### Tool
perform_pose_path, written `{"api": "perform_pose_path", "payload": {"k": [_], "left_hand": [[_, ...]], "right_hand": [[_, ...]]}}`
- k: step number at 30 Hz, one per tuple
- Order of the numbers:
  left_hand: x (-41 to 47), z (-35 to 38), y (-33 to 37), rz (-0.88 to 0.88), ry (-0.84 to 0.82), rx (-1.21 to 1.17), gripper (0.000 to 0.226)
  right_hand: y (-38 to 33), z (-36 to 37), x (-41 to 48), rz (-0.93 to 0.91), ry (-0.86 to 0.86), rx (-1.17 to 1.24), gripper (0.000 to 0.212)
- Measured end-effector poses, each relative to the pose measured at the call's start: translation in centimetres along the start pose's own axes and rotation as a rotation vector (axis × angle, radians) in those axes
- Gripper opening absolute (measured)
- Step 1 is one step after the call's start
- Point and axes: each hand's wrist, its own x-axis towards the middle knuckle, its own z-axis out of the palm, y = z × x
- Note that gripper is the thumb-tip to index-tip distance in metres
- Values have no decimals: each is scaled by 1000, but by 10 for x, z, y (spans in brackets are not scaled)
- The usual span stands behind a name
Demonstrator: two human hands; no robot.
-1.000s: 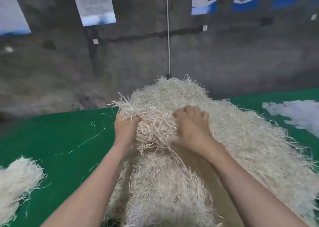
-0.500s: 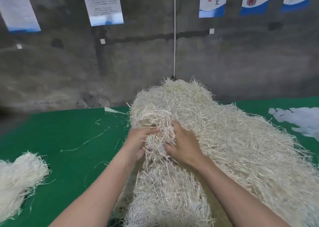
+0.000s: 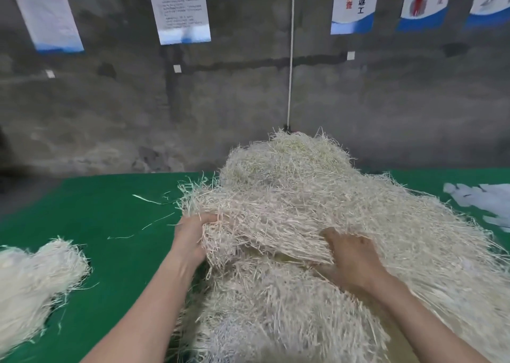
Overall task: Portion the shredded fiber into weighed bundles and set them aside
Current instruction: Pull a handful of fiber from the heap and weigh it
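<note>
Between the hands, spread apart, a slab of fiber [image 3: 270,219] is sitting raised off the pile [image 3: 303,169]. Left hand [image 3: 193,241] is gripping its edge; right hand [image 3: 354,263] is digging under, grip unclear. Tangles could be dragging extra along, wrecking the weight.

Right hand [image 3: 356,263] fingers buried under fiber [image 3: 276,224].

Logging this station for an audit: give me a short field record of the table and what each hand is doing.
surface: green table
main stock: fiber pile, centre to right
lifted layer: raised off the pile's near side
left hand: grips the layer's left edge
right hand: fingers buried under the layer, grip hidden
far left: smaller heap, apart from the pile
far right: white material, too blurred to identify
</note>
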Motion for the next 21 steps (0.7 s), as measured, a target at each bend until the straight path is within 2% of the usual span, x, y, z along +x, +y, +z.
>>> {"api": "perform_pose_path", "payload": {"k": [2, 3, 5, 6, 8, 10, 11, 12, 14, 16, 17, 19, 21], "left_hand": [[0, -2, 1, 10, -36, 40, 72], [1, -2, 1, -14, -69, 28, 70], [-3, 1, 4, -73, -154, -28, 44], [-6, 3, 5, -101, -210, -87, 32], [-9, 10, 5, -125, -321, -175, 30], [-11, 18, 8, -89, -340, -139, 32], [-13, 22, 10, -59, -333, -130, 31], [-15, 27, 13, -28, -315, -104, 31], [-19, 31, 15, 36, -248, -13, 44], [-22, 30, 16, 74, -200, 67, 65], [-23, 27, 16, 74, -195, 112, 71], [-28, 25, 20, 21, -252, 85, 54], [-30, 22, 21, -33, -272, -58, 40]], "right_hand": [[-25, -35, -9, -107, 63, 208, 74], [-37, -50, -10, -174, 133, 285, 63], [-64, -67, -5, -278, 252, 368, 36], [-79, -70, 1, -300, 231, 371, 31], [-108, -65, 14, -319, 89, 337, 39], [-128, -49, 25, -347, 30, 343, 70], [-134, -41, 27, -376, 42, 348, 76], [-137, -31, 27, -409, 71, 354, 73], [-132, -14, 24, -412, 167, 397, 55], [-120, -4, 21, -312, 296, 484, 40], [-112, -1, 19, -267, 323, 504, 42], [-97, 8, 16, -244, 248, 352, 53], [-86, 19, 9, -249, 127, 162, 45]]}}
